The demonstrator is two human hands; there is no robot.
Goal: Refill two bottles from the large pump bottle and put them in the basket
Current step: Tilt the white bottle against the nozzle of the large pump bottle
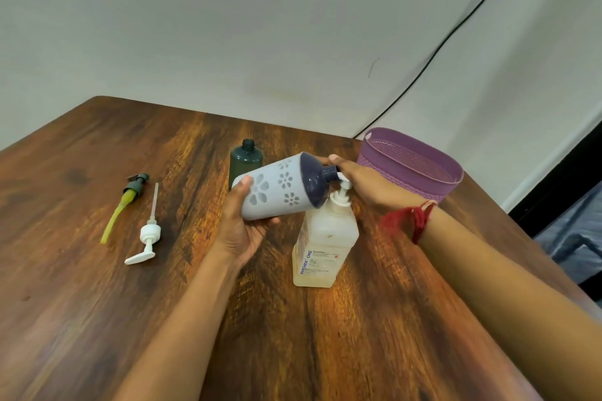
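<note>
My left hand [242,225] grips the base of a white flower-patterned bottle [280,187] with a dark blue top, tipped on its side with its open neck at the large pump bottle's nozzle. The large translucent pump bottle [324,244] stands upright on the table. My right hand [365,184] rests on its white pump head, fingers over the nozzle. A dark green bottle [245,161] with no cap stands just behind the white one. The purple basket [413,169] stands at the right, behind my right hand.
Two loose pump tops lie on the wooden table [97,286] at the left: a dark green one with a yellowish tube [128,198] and a white one [148,233]. A black cable [433,52] runs down the wall. The table's right edge is near the basket.
</note>
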